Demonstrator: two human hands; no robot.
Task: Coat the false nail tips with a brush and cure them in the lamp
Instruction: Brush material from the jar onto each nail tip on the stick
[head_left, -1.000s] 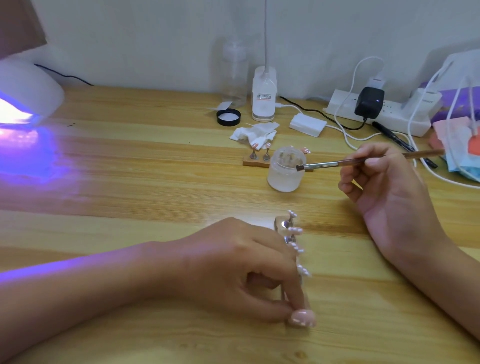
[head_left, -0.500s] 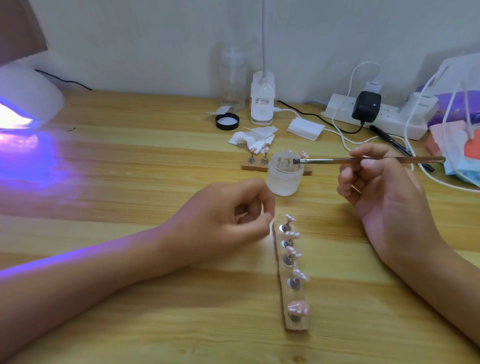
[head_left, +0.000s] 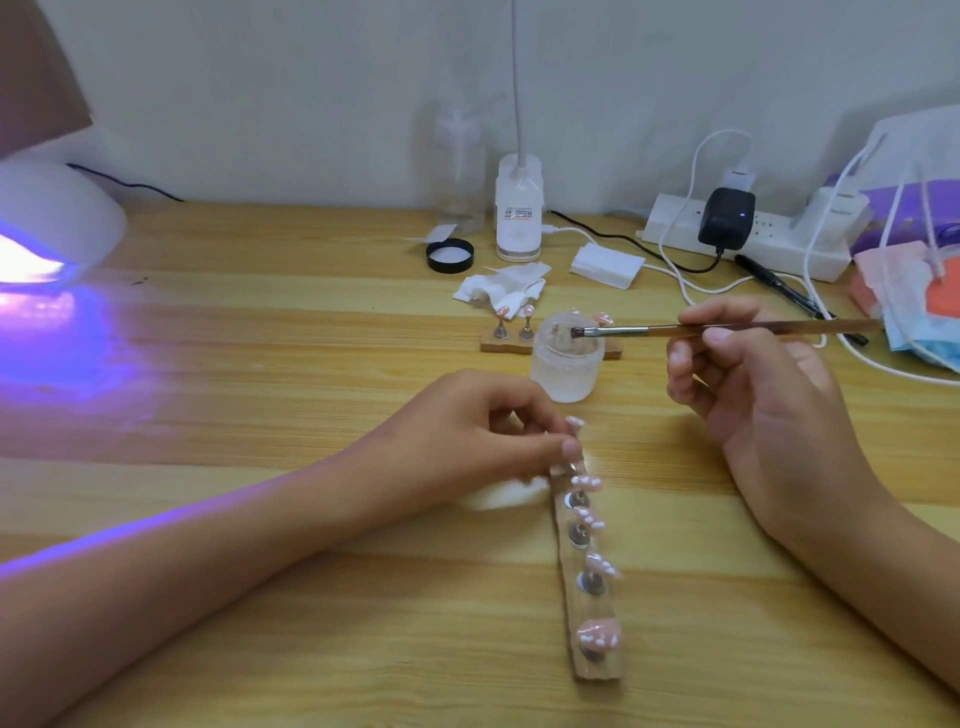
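Note:
A wooden strip (head_left: 589, 613) lies lengthwise on the table with several pink false nail tips (head_left: 598, 635) on metal stands. My left hand (head_left: 483, 431) pinches the farthest nail tip at the strip's far end. My right hand (head_left: 753, 384) holds a thin brush (head_left: 727, 328) level, its dark bristles inside the mouth of a small frosted jar (head_left: 567, 358). The white curing lamp (head_left: 52, 223) glows violet at the far left edge. A second wooden strip (head_left: 506, 343) with two nail tips on stands sits behind the jar.
A black jar lid (head_left: 450, 255), crumpled tissues (head_left: 506, 291), a clear bottle (head_left: 460, 171) and a desk-lamp base (head_left: 519, 213) stand behind the jar. A power strip (head_left: 748, 239) with cables, a black pen (head_left: 779, 286) and face masks (head_left: 914, 306) crowd the right back.
My left hand let go of the strip's near end, moved up along it and now pinches the farthest nail tip. The brush tip moved into the jar's mouth.

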